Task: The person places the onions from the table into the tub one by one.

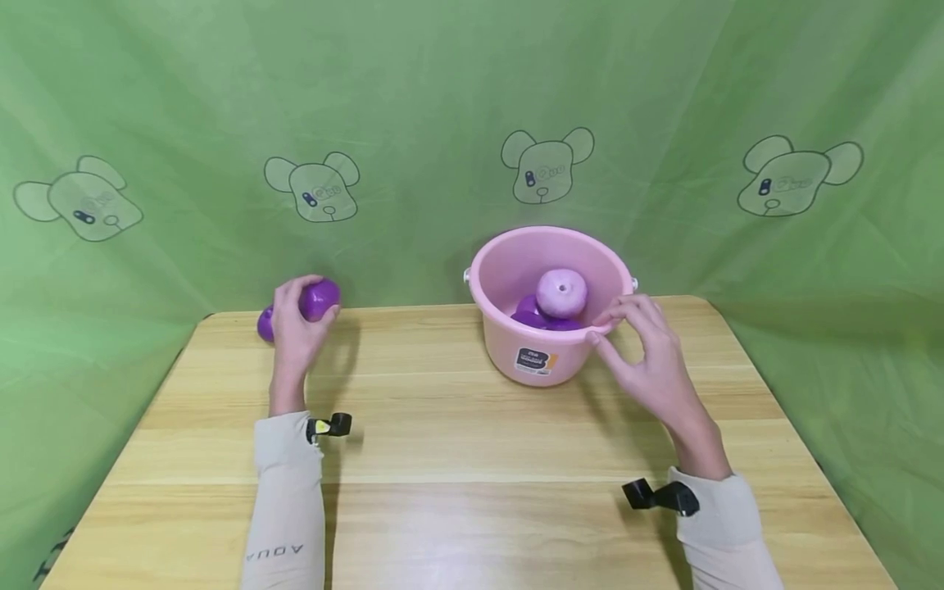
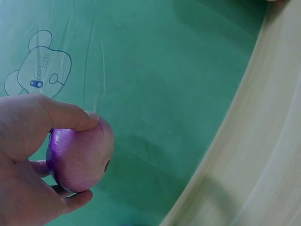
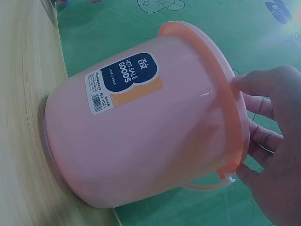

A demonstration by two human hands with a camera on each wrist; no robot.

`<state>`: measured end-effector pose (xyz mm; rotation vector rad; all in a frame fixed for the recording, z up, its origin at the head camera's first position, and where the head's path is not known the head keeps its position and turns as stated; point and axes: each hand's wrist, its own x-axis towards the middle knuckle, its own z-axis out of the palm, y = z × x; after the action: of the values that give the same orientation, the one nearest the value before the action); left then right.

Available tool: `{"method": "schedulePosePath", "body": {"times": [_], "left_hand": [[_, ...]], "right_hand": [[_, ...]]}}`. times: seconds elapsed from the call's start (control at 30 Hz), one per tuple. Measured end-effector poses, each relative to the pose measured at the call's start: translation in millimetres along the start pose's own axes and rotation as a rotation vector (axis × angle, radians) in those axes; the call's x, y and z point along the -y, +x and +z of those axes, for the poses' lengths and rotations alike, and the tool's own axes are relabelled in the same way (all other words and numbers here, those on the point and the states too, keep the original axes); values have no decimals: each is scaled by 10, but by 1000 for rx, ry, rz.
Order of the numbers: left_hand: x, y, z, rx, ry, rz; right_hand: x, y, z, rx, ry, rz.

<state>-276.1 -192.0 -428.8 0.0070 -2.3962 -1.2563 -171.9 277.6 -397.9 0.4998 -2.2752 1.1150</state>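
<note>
Over the table's far left edge, my left hand (image 1: 297,332) grips a shiny, round purple fruit (image 1: 319,300) between thumb and fingers. A small dark mark shows on the end of this fruit (image 2: 84,157) in the left wrist view. Beside that hand is a second purple round thing (image 1: 265,324), partly hidden by it. My right hand (image 1: 649,352) pinches the near right rim of a pink bucket (image 1: 516,348), which stands upright at the back. Inside lie several dark purple pieces, with a paler purple round fruit (image 1: 562,292) on top of them.
The wooden table (image 1: 442,459) ends at a green curtain (image 1: 428,98) with mouse-head drawings, which hangs along its back and sides. A white handle (image 3: 207,187) hangs from the bucket's side. A label (image 3: 124,82) is stuck on the bucket wall.
</note>
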Motion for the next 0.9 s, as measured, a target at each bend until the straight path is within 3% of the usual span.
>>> {"method": "schedulePosePath", "body": {"times": [0.3, 0.9], "left_hand": [[-130, 4, -43, -17, -15, 34], [-242, -31, -98, -46, -74, 118]], "right_hand": [[-14, -8, -5, -3, 1, 3], [22, 4, -6, -9, 19, -6]]}}
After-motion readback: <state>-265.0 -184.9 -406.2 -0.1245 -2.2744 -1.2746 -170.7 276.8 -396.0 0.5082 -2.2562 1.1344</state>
